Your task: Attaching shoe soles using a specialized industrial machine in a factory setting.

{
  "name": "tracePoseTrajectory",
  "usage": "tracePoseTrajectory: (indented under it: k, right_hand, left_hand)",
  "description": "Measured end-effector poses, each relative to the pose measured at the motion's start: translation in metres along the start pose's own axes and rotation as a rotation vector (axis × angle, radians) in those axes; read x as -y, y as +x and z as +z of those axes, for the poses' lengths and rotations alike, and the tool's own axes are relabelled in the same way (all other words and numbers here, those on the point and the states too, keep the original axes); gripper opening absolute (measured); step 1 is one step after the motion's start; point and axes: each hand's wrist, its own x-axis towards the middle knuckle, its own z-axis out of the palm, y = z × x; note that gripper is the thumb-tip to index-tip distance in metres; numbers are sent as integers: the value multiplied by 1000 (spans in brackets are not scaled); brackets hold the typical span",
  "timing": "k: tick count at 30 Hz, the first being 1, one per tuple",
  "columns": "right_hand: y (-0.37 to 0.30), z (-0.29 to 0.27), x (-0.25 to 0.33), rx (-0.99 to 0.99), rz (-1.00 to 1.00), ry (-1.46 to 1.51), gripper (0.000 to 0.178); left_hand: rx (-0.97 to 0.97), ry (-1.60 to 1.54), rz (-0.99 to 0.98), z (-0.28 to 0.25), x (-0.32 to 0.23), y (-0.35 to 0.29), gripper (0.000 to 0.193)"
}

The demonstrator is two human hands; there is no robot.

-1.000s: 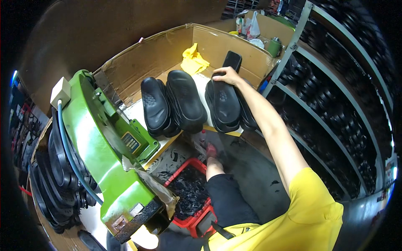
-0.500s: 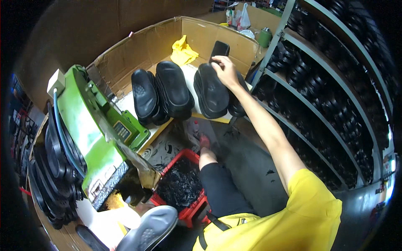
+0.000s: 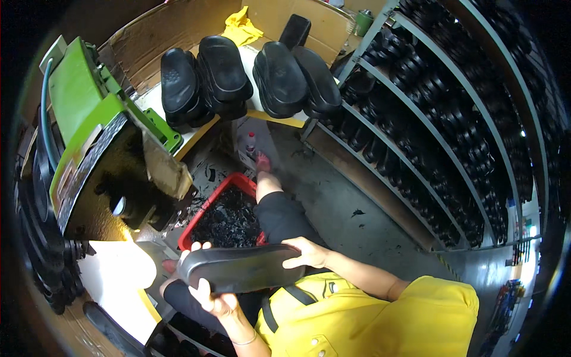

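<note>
- Holding one black sole (image 3: 241,271) with both hands, just above the lap, between six and seven o'clock in the view, turned lengthwise from nine to three.
- Clasping its nine-o'clock end with the left hand (image 3: 219,303), narrowed around it, with some fingertips past the far edge and others on the near side.
- Gripping its three-o'clock end with the right hand (image 3: 308,253), likewise narrowed, with fingers laid over the corner.
- Seeing a red basket (image 3: 204,207) of black scraps at eight o'clock, partly hidden behind the sole.
- Finding a green machine (image 3: 83,89) toward ten o'clock, and a brightly lit white surface (image 3: 116,285) at eight.
- Noting more dark soles in a heap (image 3: 41,244) between eight and nine, near the rim of the view.
- Spotting stacked soles (image 3: 225,68) in a row from between ten and eleven round to nearly one, with a yellow cloth (image 3: 241,27) beyond, between eleven and twelve, near a cardboard wall (image 3: 270,18).
- Making out a red-capped bottle (image 3: 250,141) between ten and eleven, a green flask (image 3: 363,22) at one, and a metal rack (image 3: 410,92) crowded with black pieces from one to four.
</note>
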Motion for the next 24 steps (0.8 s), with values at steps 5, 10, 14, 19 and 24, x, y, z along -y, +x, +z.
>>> tracePoseTrajectory:
  k: [5,10,14,19,24]
  right_hand:
    - [-3,-7,-17,-98,-28,6,33]
    - [2,-6,-21,-73,16,66,36]
    - [8,0,-35,2,147,-65,37]
    - [9,9,-55,-21,100,-52,44]
    - [11,19,-44,90,-34,37,38]
  left_hand:
    - [-227,276,-101,-3,24,-4,49]
    - [-198,471,-46,18,20,5,35]
    - [-159,928,54,22,11,10,21]
    - [-54,754,56,20,21,22,28]
    - [-32,729,-17,42,8,37,19]
